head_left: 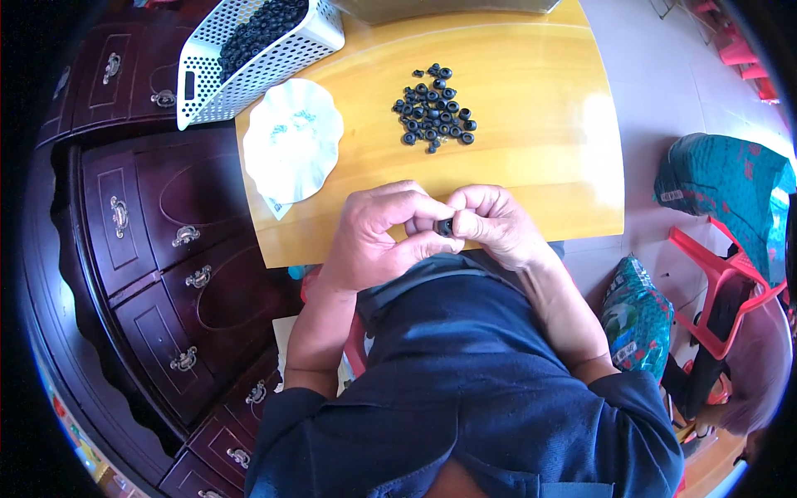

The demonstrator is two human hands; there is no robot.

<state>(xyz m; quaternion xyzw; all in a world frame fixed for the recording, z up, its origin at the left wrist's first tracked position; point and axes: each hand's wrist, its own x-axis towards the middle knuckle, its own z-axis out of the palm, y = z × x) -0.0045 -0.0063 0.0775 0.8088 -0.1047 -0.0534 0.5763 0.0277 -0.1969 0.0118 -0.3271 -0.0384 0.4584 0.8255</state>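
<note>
Pinching a small black rubber ring (446, 226) between both hands, I have my left hand (378, 236) and right hand (496, 222) closed on it just over the near edge of the yellow surface (531, 166) — it looks light, soft, springy, best gripped by its rim.

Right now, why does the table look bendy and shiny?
Head view: the fisheye lens curves the yellow table edges and darkens the picture's corners; a white glare patch sits on its right side; the hands, left hand and right hand, and the small black ring look sharp.
</note>
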